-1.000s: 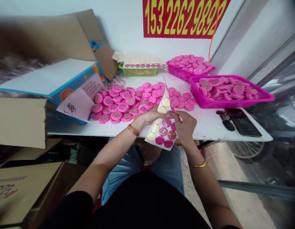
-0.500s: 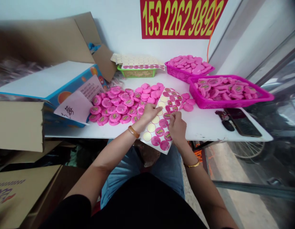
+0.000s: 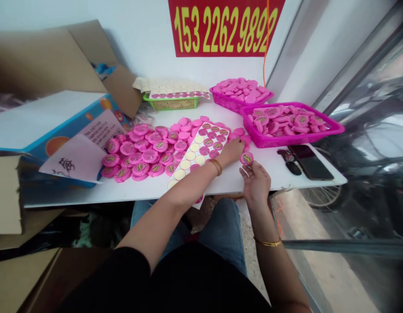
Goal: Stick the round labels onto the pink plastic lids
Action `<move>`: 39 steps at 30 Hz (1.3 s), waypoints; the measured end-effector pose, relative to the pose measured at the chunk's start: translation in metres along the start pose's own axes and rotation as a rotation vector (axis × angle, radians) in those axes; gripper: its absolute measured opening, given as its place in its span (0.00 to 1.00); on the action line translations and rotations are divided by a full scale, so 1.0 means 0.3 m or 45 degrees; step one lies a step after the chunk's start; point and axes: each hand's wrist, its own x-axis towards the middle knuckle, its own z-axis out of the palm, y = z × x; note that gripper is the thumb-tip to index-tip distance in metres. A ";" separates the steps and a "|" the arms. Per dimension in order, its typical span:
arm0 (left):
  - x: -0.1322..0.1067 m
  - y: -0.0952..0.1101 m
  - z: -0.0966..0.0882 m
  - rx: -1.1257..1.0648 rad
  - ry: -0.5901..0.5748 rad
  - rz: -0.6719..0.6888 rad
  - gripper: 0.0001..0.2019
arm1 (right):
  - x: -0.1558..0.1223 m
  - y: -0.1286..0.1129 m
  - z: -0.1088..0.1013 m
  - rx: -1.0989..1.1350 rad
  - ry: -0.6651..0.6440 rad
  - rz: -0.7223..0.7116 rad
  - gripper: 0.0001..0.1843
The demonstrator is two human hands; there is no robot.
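Observation:
My right hand (image 3: 256, 182) is near the table's front edge, palm up. Its fingertips pinch a round pink sticker (image 3: 246, 158) with yellow and dark lettering. Farther in, my left hand (image 3: 233, 152) reaches across to several plain pink round cases (image 3: 239, 131) lying beside the sticker sheet; its fingers curl down onto one of them, partly hidden. Below my left forearm lies the sticker sheet (image 3: 192, 157), with pale bare circles along its left side and pink stickers on the rest. To its left spreads a pile of pink round cases (image 3: 149, 155), many bearing the lettered sticker.
Two magenta baskets (image 3: 286, 141) of pink cases stand at the back right. A green basket (image 3: 171, 104) with more sticker sheets sits by the wall. At right lie a phone (image 3: 310, 161) and keys (image 3: 291, 164). An open carton (image 3: 74, 126) occupies the left.
My left hand has left the sheet and moved right to the plain cases. My right hand has drawn away toward the right with a sticker. The view has shifted right.

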 end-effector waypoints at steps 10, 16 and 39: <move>-0.022 0.004 -0.061 -0.577 0.035 -0.082 0.20 | -0.039 -0.114 -0.030 0.067 -0.116 0.013 0.10; -0.275 -0.093 -0.236 -2.164 -0.074 -0.225 0.19 | -0.037 -0.095 0.020 0.001 -0.149 -0.152 0.09; -0.705 -0.263 -0.302 -2.583 0.457 -0.313 0.19 | -0.108 0.014 0.299 -0.293 -0.790 0.576 0.12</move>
